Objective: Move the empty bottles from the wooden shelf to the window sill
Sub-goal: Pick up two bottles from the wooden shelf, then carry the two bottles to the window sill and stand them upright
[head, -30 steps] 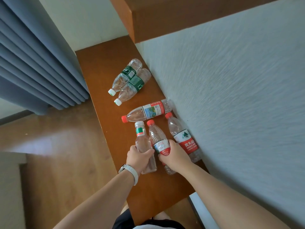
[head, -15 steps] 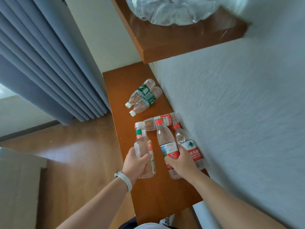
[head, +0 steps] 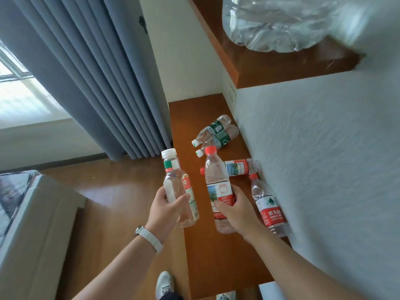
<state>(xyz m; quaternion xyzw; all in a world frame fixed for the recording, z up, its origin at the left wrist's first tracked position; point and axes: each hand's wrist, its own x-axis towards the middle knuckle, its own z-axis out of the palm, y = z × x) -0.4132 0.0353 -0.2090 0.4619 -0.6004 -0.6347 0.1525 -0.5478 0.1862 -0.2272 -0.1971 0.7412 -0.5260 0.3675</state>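
The left hand (head: 165, 210) was closed around a clear bottle with a white cap (head: 179, 189) and held it upright, clear of the wooden shelf (head: 190, 118), over the shelf's left edge and the floor (head: 104, 202). A white watch (head: 149, 237) sat on the left wrist. The right hand (head: 237, 210) was closed around the lower part of a clear bottle with a red cap and a red label (head: 217, 180); this bottle also stood nearly upright, above the shelf surface, and it was not possible to tell if its base touched the wood.

Four other bottles remained lying on the shelf. One with a red label and a green mark (head: 267, 204) lay along the white wall (head: 324, 169), just beside the right hand. Another bottle with a red label (head: 239, 167) lay across the shelf behind the held bottle, and its neck was partly hidden by it. Farther back, two bottles with green labels (head: 216, 133) lay side by side and touching, their white caps pointing to the left.

Above, an upper shelf (head: 270, 70) carried a large clear plastic container (head: 275, 22). A grey curtain (head: 97, 72) hung at the left of the shelf, and a bright window (head: 19, 94) was visible beyond the curtain. The sill itself was not clearly visible. A light shoe (head: 164, 282) showed at the bottom of the view.
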